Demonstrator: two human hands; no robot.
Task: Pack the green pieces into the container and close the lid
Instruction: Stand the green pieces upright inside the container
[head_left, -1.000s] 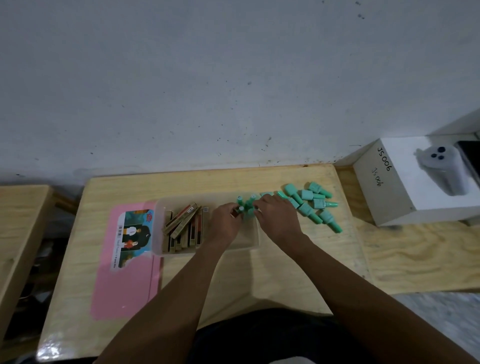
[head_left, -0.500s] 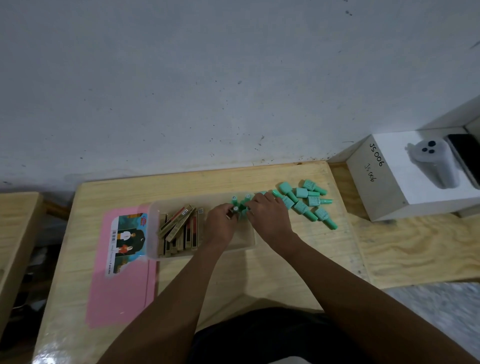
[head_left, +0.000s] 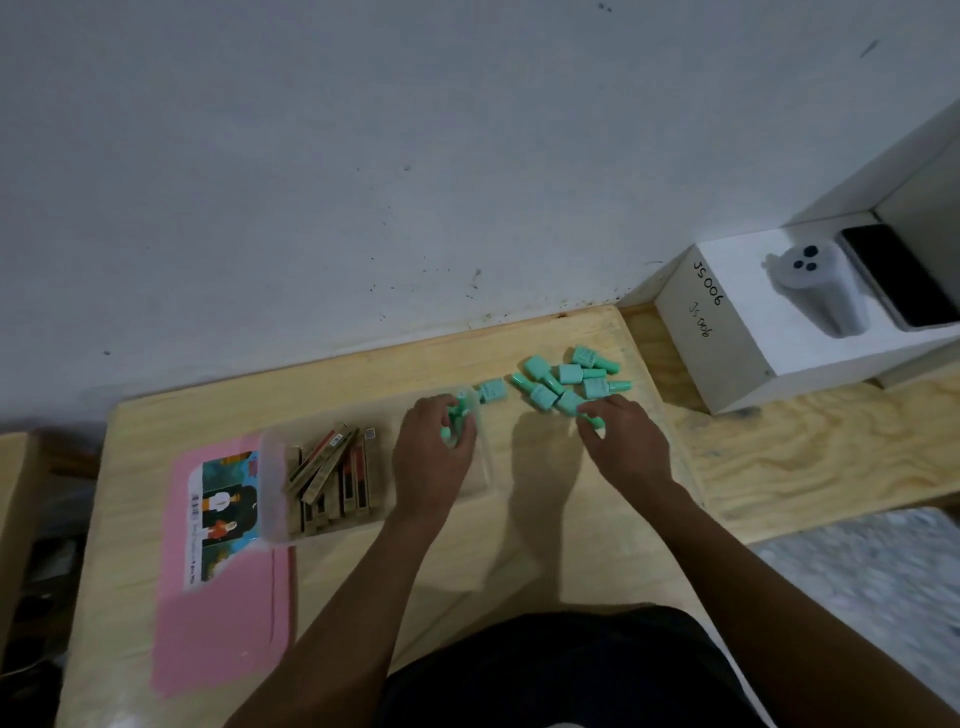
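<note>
Moved: the right hand (head_left: 621, 441) has left the container (head_left: 272, 483) for the loose green pieces (head_left: 569, 376) on the table to its right.
Left hand (head_left: 434, 452): curled round several green pieces over the container's right end.
Right hand: fingertips pinch one piece at the pile's near edge.
Hidden: the left hand covers the container's right part, and its clear walls are faint.
Around: brown packets (head_left: 332, 473) lie in its left half. The pink lid (head_left: 223, 597) lies left of it.
</note>
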